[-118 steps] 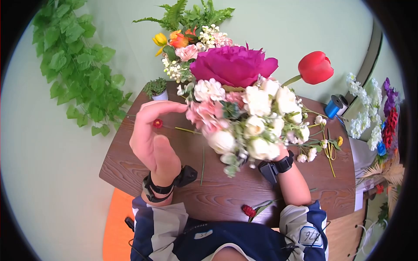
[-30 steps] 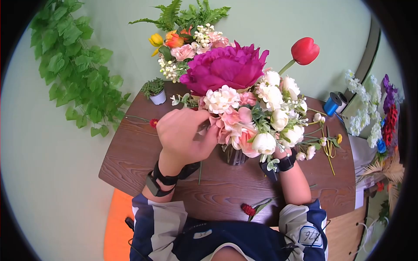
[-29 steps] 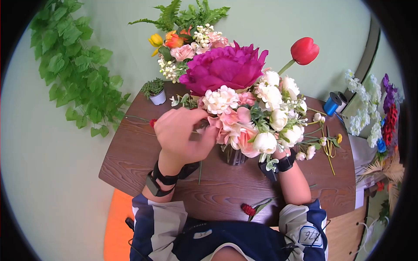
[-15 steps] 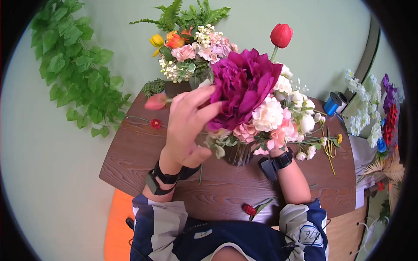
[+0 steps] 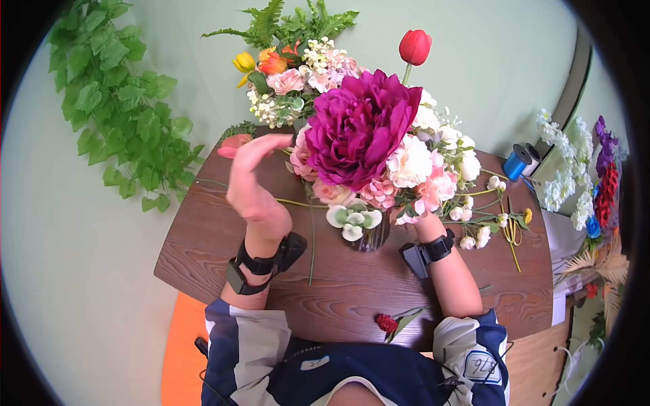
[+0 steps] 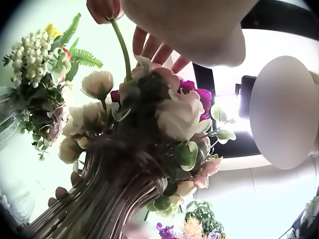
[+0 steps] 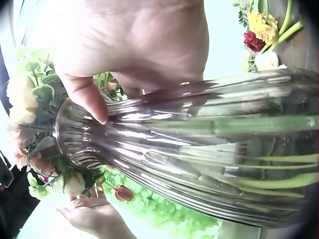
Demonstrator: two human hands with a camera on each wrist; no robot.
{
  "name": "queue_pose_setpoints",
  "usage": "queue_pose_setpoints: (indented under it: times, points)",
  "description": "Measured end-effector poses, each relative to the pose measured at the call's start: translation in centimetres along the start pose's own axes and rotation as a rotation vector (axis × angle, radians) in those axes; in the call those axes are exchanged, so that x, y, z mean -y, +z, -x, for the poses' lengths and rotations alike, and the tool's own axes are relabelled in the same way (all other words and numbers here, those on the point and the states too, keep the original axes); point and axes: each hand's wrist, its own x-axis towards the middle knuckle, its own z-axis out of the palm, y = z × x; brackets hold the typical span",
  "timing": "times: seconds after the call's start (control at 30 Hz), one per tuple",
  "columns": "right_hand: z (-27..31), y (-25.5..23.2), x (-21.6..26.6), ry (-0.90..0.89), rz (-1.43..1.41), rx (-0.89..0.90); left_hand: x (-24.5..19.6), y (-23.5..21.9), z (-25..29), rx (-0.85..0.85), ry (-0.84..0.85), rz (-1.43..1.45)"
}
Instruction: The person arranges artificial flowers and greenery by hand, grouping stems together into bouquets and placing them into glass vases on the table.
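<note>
My right hand (image 7: pixel 139 45) grips the narrow neck of a ribbed glass vase (image 7: pixel 199 149), thumb across the front; green stems show through the glass. In the head view, flowers mostly hide this hand. The vase holds a large purple peony (image 5: pixel 362 128), white and pink blooms (image 5: pixel 409 162), pale green leaves (image 5: pixel 353 221) and a tall red tulip (image 5: pixel 415 47). My left hand (image 5: pixel 254 183) is raised at the bouquet's left side with its fingers extended, fingertips close to the flowers. A pinkish-red tulip (image 5: pixel 234 145) pokes out behind those fingers.
Behind stands another arrangement (image 5: pixel 288 81) with fern. Loose white flowers (image 5: pixel 483 237) and cut stems lie at the table's right, with ribbon spools (image 5: pixel 516 162) behind them. A dark red flower (image 5: pixel 386 323) lies near the front edge. Ivy (image 5: pixel 122 101) hangs at left.
The vase has turned in my right hand: the peony faces forward, the red tulip has swung left, and the pinkish-red tulip shows at left. My left hand has drawn back from the pink blooms.
</note>
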Motion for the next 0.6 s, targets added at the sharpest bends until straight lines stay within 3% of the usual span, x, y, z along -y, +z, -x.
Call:
queue_pose_setpoints:
  times: [0.03,0.1,0.17,0.23,0.27,0.3,0.4,0.43,0.5,0.53,0.57,0.6]
  points:
    - [0.0,0.1,0.1,-0.005,0.044,0.002,0.2,-0.6,0.6,0.000,0.000,-0.002]
    - [0.0,0.2,0.3,-0.016,0.133,0.006,0.8,-2.7,1.8,-0.036,-0.195,-0.018]
    - [-0.1,0.4,0.4,-0.028,0.223,0.009,-0.3,-3.4,-0.6,0.047,-0.185,-0.012]
    - [-0.2,0.5,0.5,-0.039,0.313,0.014,-1.1,-4.2,-2.3,0.547,-0.644,-0.012]
    - [-0.3,0.5,0.6,-0.045,0.358,0.017,-1.2,-4.7,-2.5,0.653,-0.937,0.097]
    - [-0.3,0.6,0.6,-0.050,0.403,0.020,-1.0,-5.1,-2.6,0.650,-0.937,0.096]
    - [-0.3,0.6,0.6,-0.063,0.533,0.029,-0.1,-6.8,-3.4,1.524,-0.888,-0.129]
    - [-0.4,0.6,0.5,-0.068,0.575,0.033,0.3,-6.7,-3.4,1.521,-0.892,-0.132]
    - [-0.5,0.8,0.4,-0.080,0.660,0.043,1.9,-6.6,-2.7,1.209,-1.177,0.085]
    - [-0.6,0.8,0.4,-0.088,0.703,0.050,3.5,-6.7,-1.9,1.054,-1.205,0.370]
    - [-0.8,0.9,0.4,-0.097,0.747,0.055,5.0,-6.5,-1.2,1.050,-1.204,0.366]
    - [-1.0,0.8,0.6,-0.108,0.793,0.060,6.6,-6.0,-0.5,0.878,-1.041,0.620]
